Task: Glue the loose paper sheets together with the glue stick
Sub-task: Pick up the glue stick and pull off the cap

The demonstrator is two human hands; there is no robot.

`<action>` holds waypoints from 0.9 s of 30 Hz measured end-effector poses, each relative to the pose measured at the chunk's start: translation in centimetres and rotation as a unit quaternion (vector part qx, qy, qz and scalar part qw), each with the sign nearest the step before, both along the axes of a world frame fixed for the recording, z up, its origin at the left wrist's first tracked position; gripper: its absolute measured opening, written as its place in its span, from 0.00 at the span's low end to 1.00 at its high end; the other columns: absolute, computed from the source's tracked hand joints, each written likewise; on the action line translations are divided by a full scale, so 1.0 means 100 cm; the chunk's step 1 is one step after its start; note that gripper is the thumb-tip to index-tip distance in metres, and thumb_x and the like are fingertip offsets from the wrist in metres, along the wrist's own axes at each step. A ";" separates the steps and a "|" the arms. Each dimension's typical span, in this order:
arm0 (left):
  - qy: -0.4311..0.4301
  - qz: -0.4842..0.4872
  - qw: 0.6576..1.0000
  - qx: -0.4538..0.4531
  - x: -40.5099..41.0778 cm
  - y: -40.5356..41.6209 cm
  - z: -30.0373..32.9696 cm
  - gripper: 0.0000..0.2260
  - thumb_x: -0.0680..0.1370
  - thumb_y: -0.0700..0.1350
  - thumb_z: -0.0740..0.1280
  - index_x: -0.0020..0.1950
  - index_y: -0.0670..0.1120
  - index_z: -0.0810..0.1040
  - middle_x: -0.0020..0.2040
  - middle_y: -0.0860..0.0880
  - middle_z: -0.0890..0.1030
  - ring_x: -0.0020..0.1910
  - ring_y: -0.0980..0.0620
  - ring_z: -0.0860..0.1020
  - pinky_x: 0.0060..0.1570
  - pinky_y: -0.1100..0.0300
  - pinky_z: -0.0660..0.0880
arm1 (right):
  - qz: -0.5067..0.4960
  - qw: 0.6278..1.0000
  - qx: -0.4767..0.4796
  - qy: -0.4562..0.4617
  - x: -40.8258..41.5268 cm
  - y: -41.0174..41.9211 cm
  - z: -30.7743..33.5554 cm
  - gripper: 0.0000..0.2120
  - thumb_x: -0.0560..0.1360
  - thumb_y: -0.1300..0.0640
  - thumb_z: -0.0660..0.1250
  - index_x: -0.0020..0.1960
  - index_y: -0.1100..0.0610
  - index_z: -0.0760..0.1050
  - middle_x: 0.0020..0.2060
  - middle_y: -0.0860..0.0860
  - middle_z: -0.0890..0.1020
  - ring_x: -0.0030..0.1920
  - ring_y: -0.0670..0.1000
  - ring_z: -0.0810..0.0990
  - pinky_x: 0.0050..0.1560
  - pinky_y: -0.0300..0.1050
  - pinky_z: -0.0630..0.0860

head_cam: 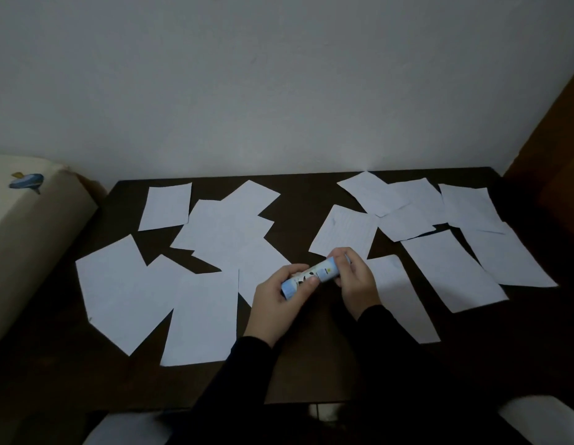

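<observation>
— Pale-blue plastic glue stick (314, 276): where is it?
— Above the dark wooden bench (288, 374), slanted between both hands. Left grip (280, 295) wraps its lower end; right grip (354, 281) pinches the upper end.
— And the white rectangular paper sheets (202, 316)?
— Scattered flat in two clusters (many overlapping), left and right of the hands.

White paper sheets (202, 319) on dark-brown table (298, 374) — glue stick (314, 275) pale blue.
</observation>
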State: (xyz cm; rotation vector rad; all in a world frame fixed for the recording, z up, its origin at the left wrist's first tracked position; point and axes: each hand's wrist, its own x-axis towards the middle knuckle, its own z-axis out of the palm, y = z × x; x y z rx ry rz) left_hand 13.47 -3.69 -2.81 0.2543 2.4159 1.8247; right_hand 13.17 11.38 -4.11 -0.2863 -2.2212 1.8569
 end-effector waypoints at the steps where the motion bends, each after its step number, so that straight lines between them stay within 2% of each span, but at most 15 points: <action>1: 0.003 -0.004 1.000 -0.003 0.001 0.000 0.000 0.07 0.75 0.53 0.70 0.53 0.56 0.79 0.49 0.60 0.80 0.49 0.65 0.77 0.45 0.70 0.76 | 0.002 1.000 0.002 -0.002 0.000 0.000 0.000 0.08 0.82 0.49 0.56 0.47 0.48 0.72 0.44 0.47 0.77 0.48 0.48 0.79 0.43 0.35 0.76; 3: 0.003 -0.001 1.000 -0.003 0.000 0.000 0.000 0.08 0.75 0.53 0.70 0.53 0.56 0.80 0.48 0.59 0.81 0.48 0.65 0.78 0.45 0.71 0.76 | 0.003 1.000 0.008 -0.003 0.001 0.001 0.000 0.09 0.82 0.50 0.55 0.47 0.47 0.72 0.44 0.46 0.77 0.48 0.47 0.78 0.41 0.31 0.74; 5: -0.005 0.004 1.000 -0.008 -0.001 0.000 0.001 0.08 0.76 0.54 0.69 0.54 0.55 0.80 0.49 0.58 0.81 0.49 0.63 0.78 0.45 0.71 0.76 | 0.005 1.000 0.008 0.001 0.003 0.001 -0.001 0.09 0.81 0.47 0.54 0.47 0.47 0.72 0.44 0.46 0.77 0.48 0.47 0.78 0.40 0.31 0.74; 10: -0.017 0.015 1.000 -0.015 -0.001 0.001 0.000 0.11 0.77 0.54 0.67 0.55 0.51 0.81 0.49 0.54 0.81 0.49 0.57 0.78 0.44 0.72 0.75 | -0.005 1.000 -0.012 0.011 0.004 -0.001 -0.002 0.17 0.74 0.40 0.53 0.51 0.51 0.72 0.45 0.47 0.76 0.49 0.48 0.78 0.40 0.32 0.74; 15: -0.025 0.017 1.000 -0.004 -0.002 -0.001 0.001 0.11 0.78 0.53 0.66 0.53 0.48 0.82 0.47 0.53 0.81 0.48 0.56 0.78 0.42 0.74 0.73 | 0.001 1.000 -0.020 0.022 0.004 0.000 -0.004 0.15 0.74 0.42 0.54 0.49 0.51 0.73 0.45 0.48 0.77 0.50 0.47 0.78 0.41 0.34 0.76; 18: -0.020 0.006 1.000 -0.003 -0.001 -0.001 0.001 0.08 0.78 0.53 0.67 0.53 0.52 0.81 0.48 0.57 0.80 0.49 0.59 0.78 0.44 0.73 0.74 | 0.003 0.999 -0.029 0.021 0.002 0.001 -0.002 0.10 0.76 0.45 0.57 0.46 0.49 0.73 0.43 0.46 0.77 0.47 0.46 0.78 0.40 0.33 0.75; 22: 0.006 -0.010 1.000 0.015 -0.002 -0.002 -0.001 0.06 0.77 0.52 0.68 0.53 0.57 0.80 0.49 0.59 0.81 0.50 0.63 0.78 0.48 0.68 0.77 | -0.004 1.000 -0.016 0.020 0.002 0.000 -0.003 0.06 0.81 0.49 0.59 0.47 0.48 0.72 0.42 0.45 0.77 0.45 0.47 0.79 0.39 0.33 0.74; 27: 0.008 -0.012 1.000 0.007 -0.002 -0.001 -0.003 0.06 0.76 0.53 0.68 0.52 0.58 0.80 0.49 0.59 0.81 0.50 0.63 0.78 0.48 0.67 0.78 | -0.007 1.000 -0.011 0.026 0.003 0.000 -0.002 0.11 0.75 0.42 0.56 0.46 0.47 0.72 0.42 0.46 0.77 0.47 0.47 0.79 0.42 0.36 0.76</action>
